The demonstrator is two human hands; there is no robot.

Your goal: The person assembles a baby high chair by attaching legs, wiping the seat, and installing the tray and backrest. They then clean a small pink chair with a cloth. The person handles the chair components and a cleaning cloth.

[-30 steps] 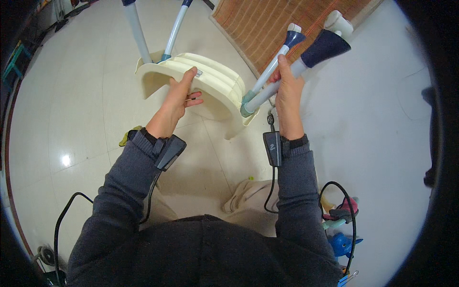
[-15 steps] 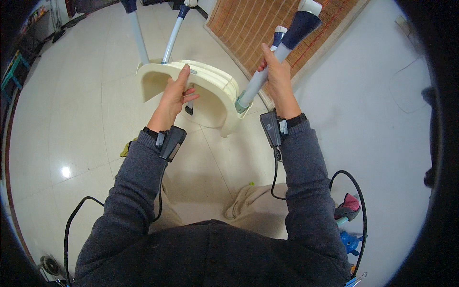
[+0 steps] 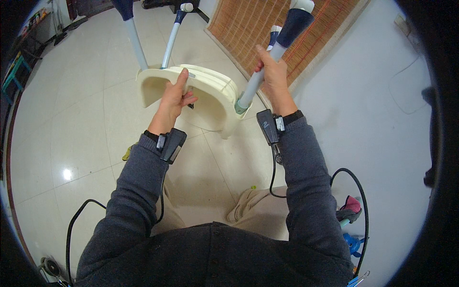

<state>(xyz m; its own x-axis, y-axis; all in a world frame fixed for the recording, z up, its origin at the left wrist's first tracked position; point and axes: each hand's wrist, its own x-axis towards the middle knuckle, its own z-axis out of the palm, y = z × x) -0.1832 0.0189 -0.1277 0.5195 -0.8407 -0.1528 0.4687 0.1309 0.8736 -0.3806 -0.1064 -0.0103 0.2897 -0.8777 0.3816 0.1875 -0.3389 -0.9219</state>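
Observation:
An overturned stool hangs in front of me, its cream plastic seat point(image 3: 215, 82) low and its light-grey tube legs pointing up and away, with dark blue feet. My left hand point(image 3: 173, 101) grips the seat's curved edge, thumb on the outer face and other fingers partly hidden under the rim. Around the near right leg point(image 3: 248, 92) my right hand point(image 3: 276, 79) is closed, just below its flared blue foot point(image 3: 295, 27). Another leg point(image 3: 170, 45) rises behind the seat on the left. Part of the far right leg is hidden behind the near one.
A woven bamboo mat point(image 3: 239, 28) leans along the white wall point(image 3: 363, 110) at the right. Pale glossy tiles point(image 3: 71, 124) cover the floor. Low on the right are a blue toy point(image 3: 353, 243) and a pink-and-grey cloth item point(image 3: 351, 206). A teal frame point(image 3: 13, 76) stands far left.
The stool has tipped slightly, its right legs shifting a little down and left in view. Both hands keep their grip, the right moving slightly with the leg.

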